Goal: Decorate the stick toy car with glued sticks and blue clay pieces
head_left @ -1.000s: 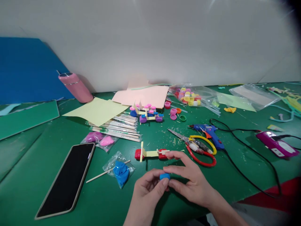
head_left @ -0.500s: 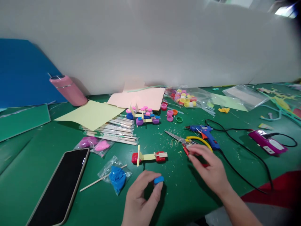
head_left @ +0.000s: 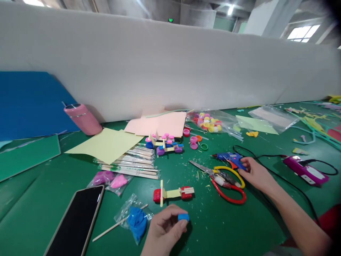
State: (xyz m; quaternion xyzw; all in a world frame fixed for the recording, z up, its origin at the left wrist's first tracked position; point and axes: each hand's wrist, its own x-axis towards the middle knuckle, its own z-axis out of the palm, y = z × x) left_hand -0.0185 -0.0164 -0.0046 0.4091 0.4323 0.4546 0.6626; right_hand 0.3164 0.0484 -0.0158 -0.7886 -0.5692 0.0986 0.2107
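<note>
My left hand (head_left: 165,229) pinches a small blue piece of clay (head_left: 183,217) between thumb and fingertips, low over the table. Just beyond it lies a small model (head_left: 173,193) with red ends, a pale yellow strip and short sticks. My right hand (head_left: 257,174) has its thumb and fingers closed about the handle of a blue glue gun (head_left: 229,156), which lies on the table, nozzle pointing left. Scissors (head_left: 226,179) with a yellow and a red handle rest left of that hand. A bag of blue clay (head_left: 137,222) sits left of my left hand.
A phone (head_left: 77,220) lies at the left, near bundled wooden sticks (head_left: 133,161) and yellow paper (head_left: 106,144). Farther back are a pink tumbler (head_left: 84,119), more small models (head_left: 169,149), and bottle caps (head_left: 193,140). The glue gun's black cord loops toward a purple device (head_left: 305,170).
My right hand has moved from over the scissors rightward and away to the glue gun, closing on its handle. My left hand keeps the blue clay. The view has tilted up.
</note>
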